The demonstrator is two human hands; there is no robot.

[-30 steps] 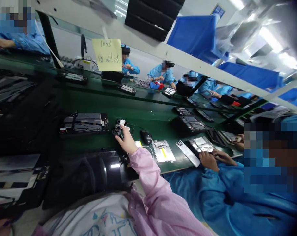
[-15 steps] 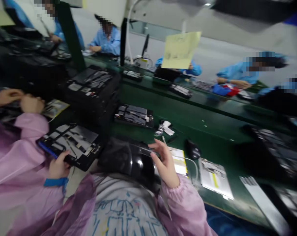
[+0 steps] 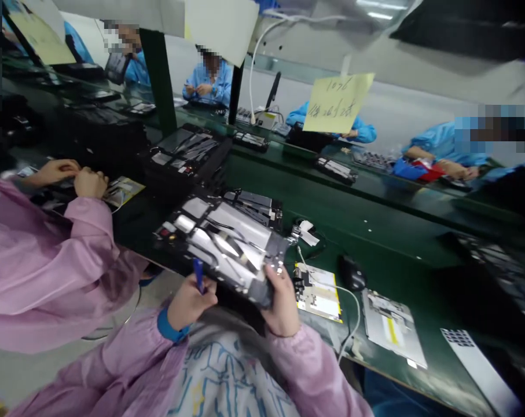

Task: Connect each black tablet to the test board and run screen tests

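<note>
An opened tablet is held tilted above the bench edge in front of me, its silver battery packs and black ribbon cables facing up, slightly smeared by motion. My right hand grips its near right corner, thumb on top and fingers hidden underneath. Just below the tablet's near left edge, my left hand is closed around a slim blue stick that points upward. Behind the held tablet, another opened tablet lies on the green bench, partly covered from view.
Stacked opened tablets stand at back left. To the right lie a yellow-edged board with a white cable, a black mouse and a silver panel. A co-worker's pink sleeve is close on my left.
The tablet has moved from my left hand at the left to the middle, where my right hand now grips it. My left hand has come rightward, holding the blue stick. The view has shifted left.
</note>
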